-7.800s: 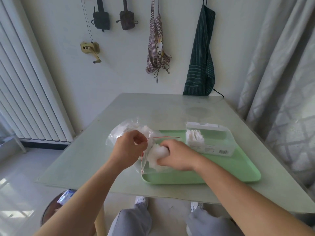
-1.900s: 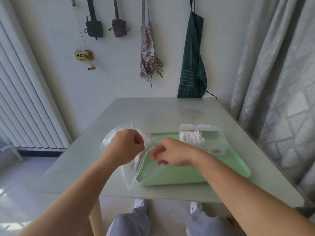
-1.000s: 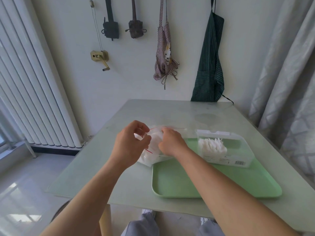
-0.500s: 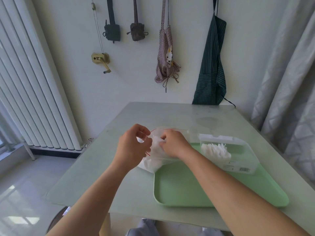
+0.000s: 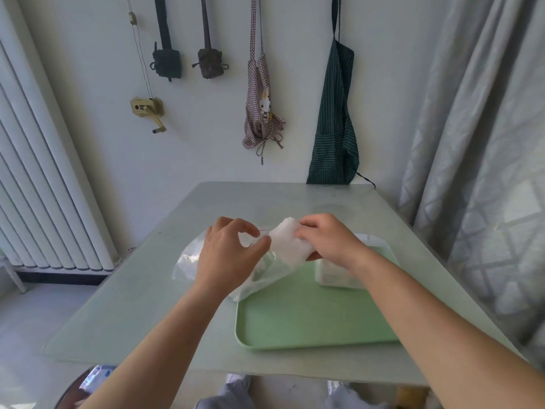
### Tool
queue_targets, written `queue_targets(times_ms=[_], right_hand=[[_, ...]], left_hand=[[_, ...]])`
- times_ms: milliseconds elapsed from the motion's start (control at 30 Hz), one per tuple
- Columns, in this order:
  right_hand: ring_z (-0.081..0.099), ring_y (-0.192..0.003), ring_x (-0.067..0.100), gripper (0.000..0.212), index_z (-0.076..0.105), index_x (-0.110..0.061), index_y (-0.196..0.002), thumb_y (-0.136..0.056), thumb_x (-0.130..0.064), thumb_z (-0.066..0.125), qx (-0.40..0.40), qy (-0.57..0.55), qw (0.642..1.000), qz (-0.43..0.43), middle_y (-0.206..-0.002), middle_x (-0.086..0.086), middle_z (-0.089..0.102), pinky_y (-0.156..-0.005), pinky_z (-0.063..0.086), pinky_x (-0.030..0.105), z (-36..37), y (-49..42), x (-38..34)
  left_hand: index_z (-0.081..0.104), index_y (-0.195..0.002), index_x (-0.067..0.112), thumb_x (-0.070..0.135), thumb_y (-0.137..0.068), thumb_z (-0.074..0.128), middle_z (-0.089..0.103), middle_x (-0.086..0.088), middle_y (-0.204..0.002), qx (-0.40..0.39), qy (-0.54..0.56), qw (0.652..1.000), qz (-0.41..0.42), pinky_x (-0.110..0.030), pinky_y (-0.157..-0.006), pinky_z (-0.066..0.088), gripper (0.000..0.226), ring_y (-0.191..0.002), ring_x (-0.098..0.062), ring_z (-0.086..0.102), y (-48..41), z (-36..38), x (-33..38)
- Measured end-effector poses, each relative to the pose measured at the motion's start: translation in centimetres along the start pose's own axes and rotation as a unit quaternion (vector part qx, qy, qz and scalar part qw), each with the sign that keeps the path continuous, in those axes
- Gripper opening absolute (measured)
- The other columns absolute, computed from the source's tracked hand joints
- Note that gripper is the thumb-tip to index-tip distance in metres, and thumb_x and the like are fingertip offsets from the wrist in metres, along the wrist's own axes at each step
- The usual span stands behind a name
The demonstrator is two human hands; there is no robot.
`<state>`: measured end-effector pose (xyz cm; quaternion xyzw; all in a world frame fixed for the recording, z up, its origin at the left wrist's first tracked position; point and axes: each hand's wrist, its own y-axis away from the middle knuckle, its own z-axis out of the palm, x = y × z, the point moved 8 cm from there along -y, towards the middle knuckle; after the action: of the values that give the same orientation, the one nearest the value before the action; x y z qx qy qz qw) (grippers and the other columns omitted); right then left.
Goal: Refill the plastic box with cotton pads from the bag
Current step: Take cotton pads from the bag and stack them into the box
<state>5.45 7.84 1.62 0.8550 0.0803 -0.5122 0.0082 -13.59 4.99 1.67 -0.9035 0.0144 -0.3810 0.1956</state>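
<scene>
A clear zip bag with a red seal line lies on the table, partly over the left edge of the green tray. My left hand pinches the bag's mouth. My right hand grips a white wad of cotton pads just outside the bag's opening, a little above the tray. The clear plastic box stands on the tray's far right part, largely hidden behind my right wrist; white pads show inside it.
The pale glass table stands against a white wall with two aprons and tools hanging above. A radiator is at the left, a grey curtain at the right. My knees show below the table's front edge.
My right hand has drawn a wad of cotton pads out of the bag and shifted right, towards the box. My left hand still holds the bag's mouth.
</scene>
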Motion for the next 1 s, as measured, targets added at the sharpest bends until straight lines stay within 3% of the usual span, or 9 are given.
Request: queue_targets(times_ms=[133, 233, 300, 400, 500, 633, 767, 867, 1000], right_hand=[[0.064, -0.084, 0.019, 0.018, 0.07, -0.008, -0.098, -0.095, -0.014, 0.054, -0.023, -0.117, 0.993, 0.005, -0.09, 0.008, 0.066, -0.078, 0.056, 0.037, -1.5, 1.0, 0.2], [0.067, -0.089, 0.022, 0.019, 0.07, -0.011, -0.104, -0.097, -0.012, 0.053, -0.04, -0.173, 0.984, 0.005, -0.096, 0.01, 0.067, -0.08, 0.057, 0.039, -2.5, 1.4, 0.7], [0.067, -0.091, 0.021, 0.018, 0.07, -0.011, -0.105, -0.097, -0.012, 0.054, -0.042, -0.169, 0.985, 0.006, -0.096, 0.009, 0.069, -0.084, 0.058, 0.041, -3.3, 1.4, 1.0], [0.066, -0.096, 0.017, 0.026, 0.065, -0.019, -0.116, -0.092, -0.009, 0.061, -0.051, -0.131, 0.99, -0.013, -0.107, 0.004, 0.068, -0.081, 0.055, 0.033, -5.1, 1.2, 1.2], [0.063, -0.103, 0.011, 0.048, 0.06, -0.025, -0.129, -0.085, -0.009, 0.073, -0.09, -0.03, 0.994, -0.046, -0.12, 0.005, 0.066, -0.088, 0.05, 0.023, -6.5, 0.9, 0.9], [0.067, -0.085, 0.003, 0.029, 0.072, -0.018, -0.111, -0.083, -0.013, 0.077, -0.078, 0.109, 0.99, -0.051, -0.099, -0.003, 0.075, -0.076, 0.049, 0.012, -8.6, 0.1, 1.0], [0.067, -0.079, 0.01, 0.015, 0.072, -0.024, -0.086, -0.077, -0.011, 0.074, 0.027, 0.155, 0.988, -0.015, -0.082, -0.008, 0.073, -0.078, 0.054, 0.028, -12.6, -1.9, 3.4], [0.068, -0.077, 0.017, 0.011, 0.068, -0.024, -0.079, -0.071, -0.018, 0.073, 0.112, 0.218, 0.969, 0.04, -0.081, -0.005, 0.072, -0.079, 0.059, 0.039, -15.1, -2.5, 6.0], [0.057, -0.052, 0.021, 0.021, 0.067, 0.001, -0.078, -0.064, -0.015, 0.07, 0.128, 0.294, 0.942, 0.095, -0.077, 0.018, 0.071, -0.061, 0.058, 0.042, -14.6, -2.6, 9.2]], left_hand=[[0.058, -0.121, 0.03, 0.054, -0.073, 0.076, 0.059, 0.017, -0.117, -0.053, 0.064, 0.996, 0.038, -0.026, -0.093, 0.042, 0.057, -0.111, -0.002, 0.052, 0.6, 1.8, 3.3], [0.063, -0.115, 0.02, 0.035, -0.073, 0.084, 0.071, 0.005, -0.106, -0.09, 0.169, 0.981, 0.02, -0.03, -0.088, 0.054, 0.049, -0.096, -0.008, 0.067, -0.1, 3.6, 4.6], [0.065, -0.105, 0.022, 0.026, -0.073, 0.085, 0.072, 0.001, -0.097, -0.088, 0.183, 0.979, 0.018, -0.034, -0.082, 0.058, 0.039, -0.085, -0.014, 0.071, -0.6, 4.4, 5.1], [0.059, -0.09, 0.031, 0.021, -0.072, 0.085, 0.07, 0.004, -0.088, -0.086, 0.163, 0.982, 0.031, -0.023, -0.065, 0.051, 0.033, -0.071, -0.008, 0.068, -1.3, 5.3, 6.0], [0.058, -0.084, 0.032, 0.023, -0.067, 0.088, 0.069, 0.008, -0.081, -0.113, 0.13, 0.984, 0.049, -0.029, -0.066, 0.052, 0.036, -0.071, -0.012, 0.068, -1.8, 6.8, 7.3], [0.062, -0.089, 0.027, 0.026, -0.068, 0.087, 0.07, 0.009, -0.079, -0.121, 0.085, 0.987, 0.063, -0.028, -0.067, 0.054, 0.033, -0.074, -0.009, 0.067, -2.5, 8.7, 8.7], [0.061, -0.108, 0.02, 0.023, -0.087, 0.071, 0.071, 0.004, -0.104, -0.102, 0.103, 0.989, 0.039, -0.021, -0.077, 0.048, 0.024, -0.092, -0.01, 0.066, -3.6, 10.9, 8.5], [0.055, -0.127, 0.014, 0.02, -0.096, 0.056, 0.062, -0.002, -0.125, -0.144, 0.035, 0.989, 0.023, -0.027, -0.092, 0.044, 0.031, -0.114, -0.02, 0.059, -3.9, 13.1, 7.4], [0.048, -0.136, 0.015, 0.019, -0.096, 0.049, 0.058, -0.008, -0.132, -0.205, -0.073, 0.976, 0.003, -0.034, -0.096, 0.047, 0.04, -0.117, -0.027, 0.057, -3.6, 15.5, 5.3]])
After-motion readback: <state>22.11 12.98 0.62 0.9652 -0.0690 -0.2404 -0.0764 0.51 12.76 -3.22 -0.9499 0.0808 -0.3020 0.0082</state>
